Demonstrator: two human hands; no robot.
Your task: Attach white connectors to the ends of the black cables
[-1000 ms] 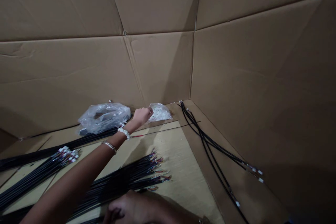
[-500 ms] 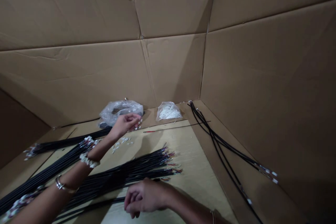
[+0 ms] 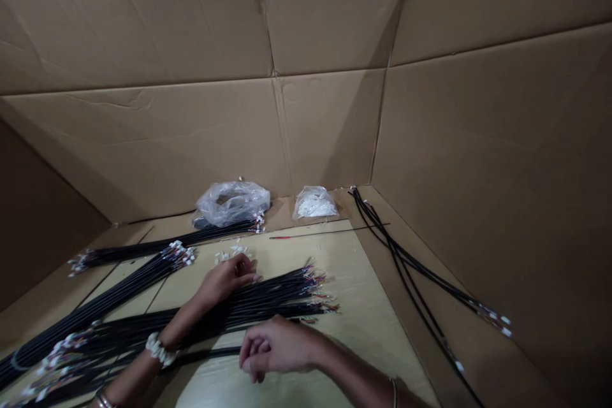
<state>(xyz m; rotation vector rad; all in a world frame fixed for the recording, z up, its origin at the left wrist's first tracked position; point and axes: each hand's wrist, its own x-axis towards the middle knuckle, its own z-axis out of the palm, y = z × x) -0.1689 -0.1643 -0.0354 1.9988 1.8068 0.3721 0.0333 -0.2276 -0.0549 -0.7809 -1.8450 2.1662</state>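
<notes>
Left to right: my left hand (image 3: 228,278) lies on the board (image 3: 363,325) near its middle, fingers curled loosely over the black cables (image 3: 268,296), fingertips just beside the small white connectors (image 3: 232,252) scattered toward the far edge; whether it pinches one I cannot tell. My right hand (image 3: 275,347) hovers near the front edge with fingers curled narrow; I cannot tell if a cable end sits in them. The cables' coloured wire tips (image 3: 318,293) fan out just right of both hands. I'd judge the step goes best taking one connector at a time and keeping the wire tips flat and parted so they don't tangle. Far edge: a clear bag (image 3: 233,201), then a small bag of white parts (image 3: 314,203). Right edge: loose finished cables (image 3: 421,293).
</notes>
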